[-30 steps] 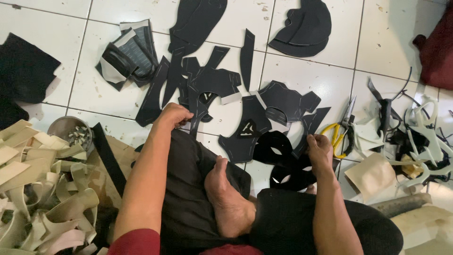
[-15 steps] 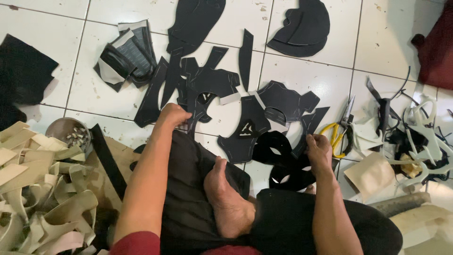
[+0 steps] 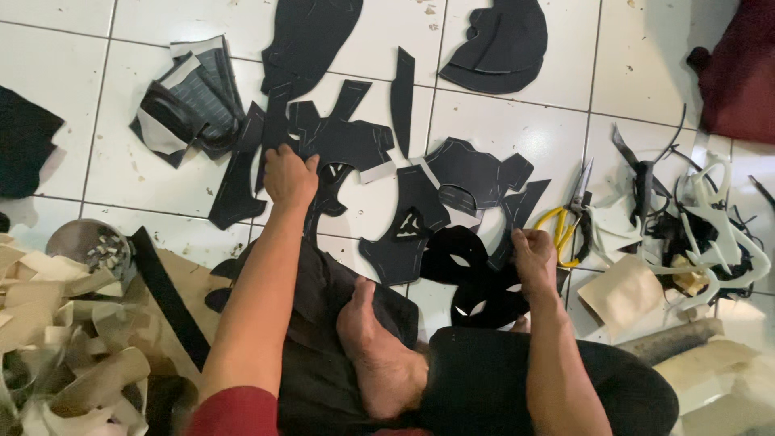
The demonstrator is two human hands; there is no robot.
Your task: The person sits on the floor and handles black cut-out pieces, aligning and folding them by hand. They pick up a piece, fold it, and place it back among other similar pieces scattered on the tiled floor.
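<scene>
I sit on a white tiled floor (image 3: pixel 500 121) with many black cut pieces spread before me. My left hand (image 3: pixel 289 174) reaches forward and rests on a black cut piece (image 3: pixel 343 145) in the middle of the spread; whether its fingers grip it is hard to tell. Closer in, my right hand (image 3: pixel 533 253) is closed on the edge of a black mask-shaped piece (image 3: pixel 472 278) with cut-out holes, lying by my knee. My bare foot (image 3: pixel 379 355) sits between my arms.
Yellow-handled scissors (image 3: pixel 569 222) lie right of my right hand, beside white and black offcuts (image 3: pixel 694 234). A metal bowl (image 3: pixel 85 242) and a heap of beige scraps (image 3: pixel 56 339) sit at left. Grey-black folded pieces (image 3: pixel 190 101) lie far left, a dark red cloth (image 3: pixel 739 69) top right.
My left hand has moved slightly forward over the black pieces. The right hand stays on the mask-shaped piece.
</scene>
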